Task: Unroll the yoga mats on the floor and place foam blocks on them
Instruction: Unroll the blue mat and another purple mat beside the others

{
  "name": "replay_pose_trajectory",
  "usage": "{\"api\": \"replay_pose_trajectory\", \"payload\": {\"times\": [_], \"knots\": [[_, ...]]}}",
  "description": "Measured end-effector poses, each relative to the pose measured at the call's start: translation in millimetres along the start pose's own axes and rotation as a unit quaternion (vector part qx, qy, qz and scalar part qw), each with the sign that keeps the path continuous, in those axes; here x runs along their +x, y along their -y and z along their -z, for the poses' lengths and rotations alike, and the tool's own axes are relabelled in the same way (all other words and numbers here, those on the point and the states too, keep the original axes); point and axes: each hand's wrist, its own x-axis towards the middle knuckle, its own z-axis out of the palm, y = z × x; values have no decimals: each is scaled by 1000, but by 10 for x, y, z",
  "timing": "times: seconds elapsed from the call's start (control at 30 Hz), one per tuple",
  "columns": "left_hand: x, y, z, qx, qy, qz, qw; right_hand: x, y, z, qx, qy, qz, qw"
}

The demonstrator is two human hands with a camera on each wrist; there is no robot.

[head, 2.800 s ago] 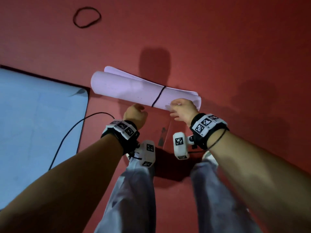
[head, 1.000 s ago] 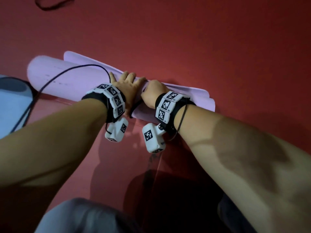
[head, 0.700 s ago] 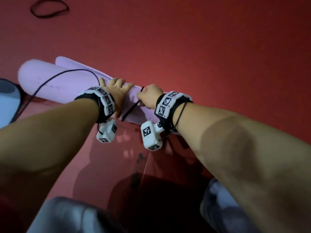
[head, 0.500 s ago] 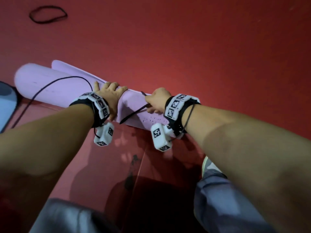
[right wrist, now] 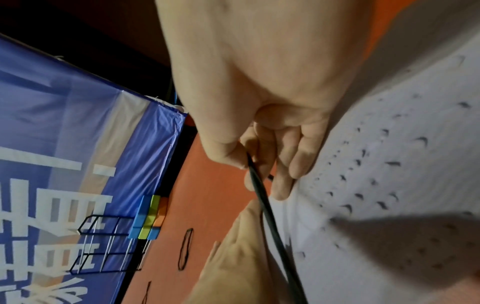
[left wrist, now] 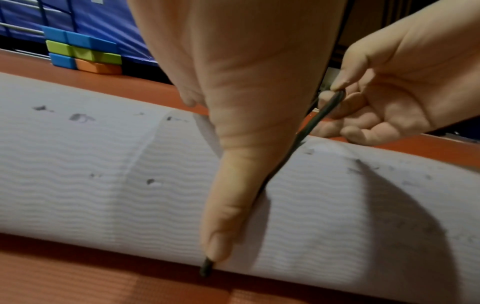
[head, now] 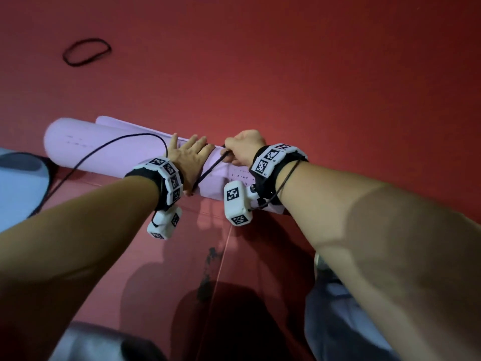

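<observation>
A rolled lilac yoga mat (head: 104, 152) lies on the red floor, with a thin black band (head: 210, 169) around its middle. My left hand (head: 191, 152) presses flat on top of the roll with straight fingers, just left of the band. My right hand (head: 230, 155) pinches the band between thumb and fingers and holds it stretched up off the mat. The left wrist view shows that pinch on the band (left wrist: 335, 98) above the mat (left wrist: 103, 185). In the right wrist view the band (right wrist: 262, 197) runs taut down from my right hand (right wrist: 259, 160). Stacked foam blocks (left wrist: 83, 53) stand far back by a blue banner.
An unrolled light blue mat (head: 15, 194) lies at the left, close to the roll's end. A loose black band (head: 87, 51) lies on the floor beyond. A black cable (head: 86, 157) crosses the roll from my left wrist. My knees are below the arms.
Both hands moved from the roll's near side onto its top. My right hand took hold of the band and pulled it up off the mat, shifting slightly right; the left hand stays flat.
</observation>
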Motion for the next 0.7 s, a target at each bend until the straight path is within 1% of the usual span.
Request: {"api": "replay_pose_trajectory", "payload": {"times": [0.07,0.17,0.23,0.3,0.4,0.47,0.53,0.67,0.7], "knots": [[26,29,16,2,0,-7,1000,54,-4,4,14,16,-16,1000],[47,66,59,27,-2,-30,999,90,-13,74,6,48,-43,998],[89,94,71,9,-10,-49,999,110,-25,138,-1,53,-44,998],[118,136,75,-41,-21,-57,997,142,-29,190,-62,60,-19,996],[140,178,96,-85,-30,-58,994,163,-20,283,-197,77,10,977],[149,191,107,-88,-31,-56,994,197,-58,392,-231,79,15,970],[150,206,119,-96,-40,-46,994,217,-108,530,-225,66,7,972],[155,243,167,-113,-80,-9,990,160,-60,750,-150,7,7,989],[145,253,179,-119,-86,-1,989,158,-49,791,-119,-12,-13,993]]}}
